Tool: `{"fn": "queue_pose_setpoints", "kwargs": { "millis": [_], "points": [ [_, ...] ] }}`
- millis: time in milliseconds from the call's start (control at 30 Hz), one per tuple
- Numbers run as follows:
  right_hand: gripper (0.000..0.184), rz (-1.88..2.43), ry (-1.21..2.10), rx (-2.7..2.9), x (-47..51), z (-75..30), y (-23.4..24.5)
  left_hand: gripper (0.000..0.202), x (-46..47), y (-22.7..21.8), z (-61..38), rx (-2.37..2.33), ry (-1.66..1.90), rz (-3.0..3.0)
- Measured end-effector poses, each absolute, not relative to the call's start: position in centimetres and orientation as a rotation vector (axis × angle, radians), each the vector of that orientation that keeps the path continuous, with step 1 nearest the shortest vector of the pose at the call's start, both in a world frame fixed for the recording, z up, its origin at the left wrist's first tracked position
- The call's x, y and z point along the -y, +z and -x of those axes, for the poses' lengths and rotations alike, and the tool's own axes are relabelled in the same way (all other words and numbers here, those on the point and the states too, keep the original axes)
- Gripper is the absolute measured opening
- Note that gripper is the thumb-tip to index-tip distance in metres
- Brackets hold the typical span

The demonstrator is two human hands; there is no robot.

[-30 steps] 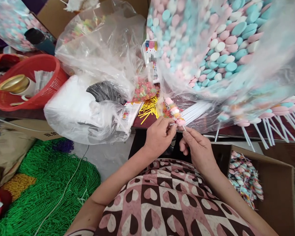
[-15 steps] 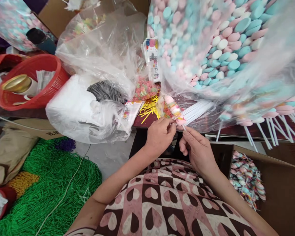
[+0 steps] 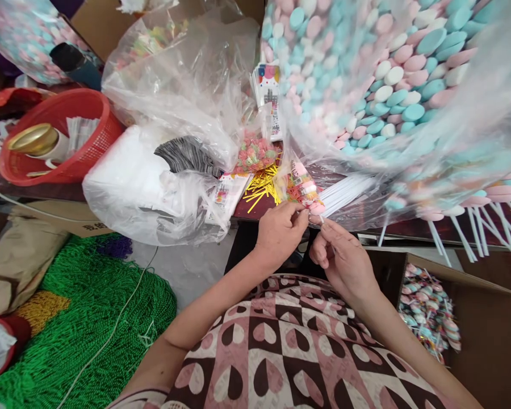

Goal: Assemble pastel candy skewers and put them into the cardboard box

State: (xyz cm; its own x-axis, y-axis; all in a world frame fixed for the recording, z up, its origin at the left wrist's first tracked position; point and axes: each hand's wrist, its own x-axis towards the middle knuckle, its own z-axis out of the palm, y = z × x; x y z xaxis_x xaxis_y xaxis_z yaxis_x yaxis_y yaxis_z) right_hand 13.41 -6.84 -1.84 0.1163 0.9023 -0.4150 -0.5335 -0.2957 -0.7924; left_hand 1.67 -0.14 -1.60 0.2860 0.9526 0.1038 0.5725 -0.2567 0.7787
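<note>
A stick of pink and white marshmallows [image 3: 309, 192] sits in a clear printed bag, tip pointing away from me. My left hand [image 3: 281, 232] is closed, thumb and finger pinching the lower edge of that bag. Opposite it, my right hand [image 3: 343, 250] pinches the bottom end near the stick; its grip partly hides the stick. Just beyond my left hand lie gold twist ties [image 3: 262, 186] and red-green gummy candies [image 3: 258, 152]. White sticks [image 3: 349, 192] are bundled right of the marshmallows.
A large clear bag of pastel marshmallows [image 3: 392, 96] fills the back right. Finished marshmallow sticks [image 3: 477, 213] overhang the table edge, above a cardboard box [image 3: 481, 324] of wrapped ones. At left stand a red basket [image 3: 106, 130] and a white plastic-wrapped stack [image 3: 128, 170]; green beads [image 3: 97, 318] lie below.
The view has shifted slightly. More of the bag's printed front shows over the marshmallows, and less white stick shows between my hands. Both hands keep their pinch in nearly the same place.
</note>
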Motion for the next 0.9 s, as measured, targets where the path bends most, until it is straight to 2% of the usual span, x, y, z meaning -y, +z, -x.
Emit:
{"fn": "queue_pose_setpoints", "kwargs": {
  "millis": [700,900],
  "points": [
    [0.032,1.445,1.263,0.704,7.3,-13.3,-3.1,0.014,-0.3,-1.7,-1.7,-1.386,0.634,-2.174],
    [0.027,1.432,1.351,0.557,6.7,-12.8,-2.4,0.013,0.0,-1.6,-1.7,-1.276,0.681,-2.294]
  ]
}}
